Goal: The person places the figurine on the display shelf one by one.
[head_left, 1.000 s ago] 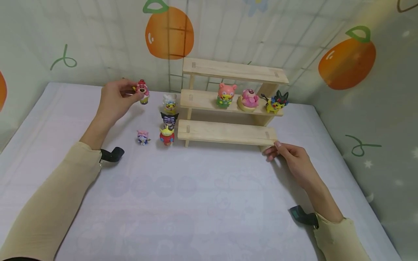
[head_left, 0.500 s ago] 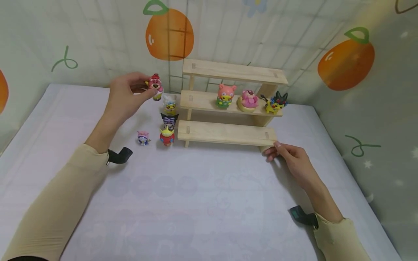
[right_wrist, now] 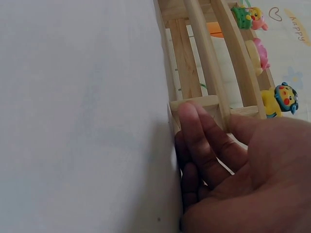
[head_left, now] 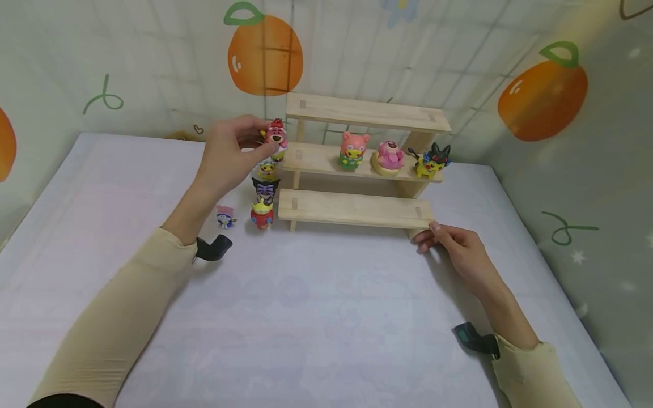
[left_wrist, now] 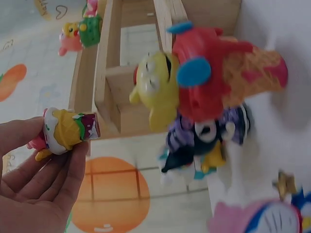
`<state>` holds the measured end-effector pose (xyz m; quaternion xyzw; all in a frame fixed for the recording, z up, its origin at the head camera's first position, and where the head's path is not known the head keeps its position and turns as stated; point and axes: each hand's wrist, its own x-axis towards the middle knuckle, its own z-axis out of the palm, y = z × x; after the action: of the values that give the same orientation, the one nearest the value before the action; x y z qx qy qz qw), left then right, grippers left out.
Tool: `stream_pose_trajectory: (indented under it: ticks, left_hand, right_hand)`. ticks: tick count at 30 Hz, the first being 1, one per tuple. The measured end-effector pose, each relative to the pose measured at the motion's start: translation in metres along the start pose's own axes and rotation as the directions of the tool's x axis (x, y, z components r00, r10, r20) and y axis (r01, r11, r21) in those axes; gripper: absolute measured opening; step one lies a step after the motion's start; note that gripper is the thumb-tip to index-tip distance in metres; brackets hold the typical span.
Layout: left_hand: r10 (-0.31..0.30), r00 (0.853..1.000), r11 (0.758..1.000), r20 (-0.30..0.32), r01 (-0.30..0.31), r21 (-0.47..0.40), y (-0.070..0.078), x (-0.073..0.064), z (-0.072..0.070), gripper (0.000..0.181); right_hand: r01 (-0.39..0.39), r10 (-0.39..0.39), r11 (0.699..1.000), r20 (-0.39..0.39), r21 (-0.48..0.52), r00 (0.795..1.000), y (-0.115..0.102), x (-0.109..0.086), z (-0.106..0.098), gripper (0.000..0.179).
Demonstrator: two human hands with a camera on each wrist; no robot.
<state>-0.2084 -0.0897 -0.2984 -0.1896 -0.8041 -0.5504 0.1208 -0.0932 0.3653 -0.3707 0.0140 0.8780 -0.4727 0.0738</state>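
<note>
My left hand (head_left: 229,150) pinches a small pink bear figurine (head_left: 276,133) with a red top between thumb and fingers. It is held up at the left end of the middle tier of a three-tier wooden display stand (head_left: 352,207). In the left wrist view the underside of the bear figurine (left_wrist: 68,131) points right, apart from the wood. With thumb and fingers, my right hand (head_left: 459,252) grips the stand's front right corner. On the middle tier stand a pink-and-green figurine (head_left: 352,152), a pink bear on a round base (head_left: 390,157) and a yellow figurine with black ears (head_left: 431,162).
Left of the stand, a row on the white table (head_left: 306,317) holds a partly hidden yellow figurine (head_left: 267,170), a black-and-purple one (head_left: 265,191) and a red one with a yellow head (head_left: 262,215). A small pink-haired figurine (head_left: 225,217) stands farther left. A patterned curtain (head_left: 178,68) hangs behind.
My left hand has carried the pink bear figurine rightward, from above the table's left part to the stand's middle tier. The right hand keeps its grip on the corner.
</note>
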Motion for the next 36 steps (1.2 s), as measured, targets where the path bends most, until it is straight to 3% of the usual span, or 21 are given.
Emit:
stream_pose_trajectory:
  ticks: [16, 28, 36]
  left_hand:
    - [0.035, 0.998, 0.999, 0.061, -0.033, -0.031, 0.005, 0.004, 0.021, 0.029]
    - [-0.042, 0.994, 0.992, 0.105, 0.054, -0.117, 0.009, 0.009, 0.032, 0.033]
    - [-0.054, 0.991, 0.988, 0.119, 0.07, -0.138, 0.008, 0.01, 0.033, 0.032]
  right_hand:
    - [-0.007, 0.007, 1.0, -0.004, 0.006, 1.0, -0.001, 0.001, 0.0, 0.056]
    - [-0.011, 0.011, 1.0, 0.008, 0.006, 1.0, -0.001, 0.0, 0.001, 0.057]
    - [0.003, -0.003, 1.0, 0.001, 0.005, 1.0, -0.003, -0.001, 0.002, 0.058]
